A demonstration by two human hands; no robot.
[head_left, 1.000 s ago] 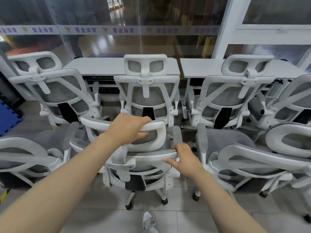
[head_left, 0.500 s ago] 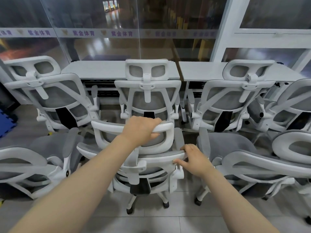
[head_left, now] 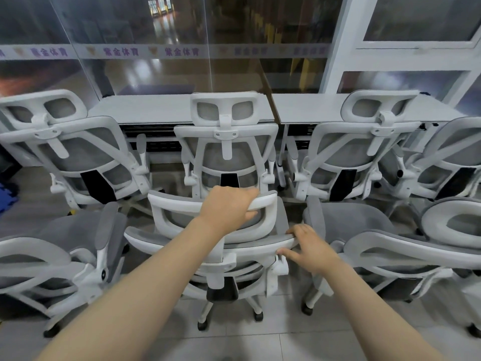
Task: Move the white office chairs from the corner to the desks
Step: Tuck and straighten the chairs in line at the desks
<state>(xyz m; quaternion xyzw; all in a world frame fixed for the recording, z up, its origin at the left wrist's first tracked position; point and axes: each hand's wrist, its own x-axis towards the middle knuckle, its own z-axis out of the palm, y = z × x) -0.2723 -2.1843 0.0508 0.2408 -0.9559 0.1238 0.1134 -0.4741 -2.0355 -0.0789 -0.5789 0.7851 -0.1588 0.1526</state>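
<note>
A white office chair (head_left: 182, 246) with grey mesh stands right in front of me, its back toward me. My left hand (head_left: 229, 207) grips the top bar of its headrest. My right hand (head_left: 309, 246) holds the upper right edge of its backrest, thumb under the rim. Beyond it, several white chairs are lined up: one at the middle (head_left: 226, 149), one at the left (head_left: 73, 152) and one at the right (head_left: 359, 149), all facing two white desks (head_left: 161, 110) set against a glass wall.
More white chairs crowd both sides: one at the near left (head_left: 59, 256) and one at the near right (head_left: 390, 246), close to the held chair. A far-right chair (head_left: 453, 162) stands by the desks. Blue floor matting (head_left: 7, 196) lies at the left edge. Grey tile floor (head_left: 260, 342) lies under me.
The held chair has rolled slightly right and forward toward the desk row with both hands keeping their hold. My shoe is no longer in view.
</note>
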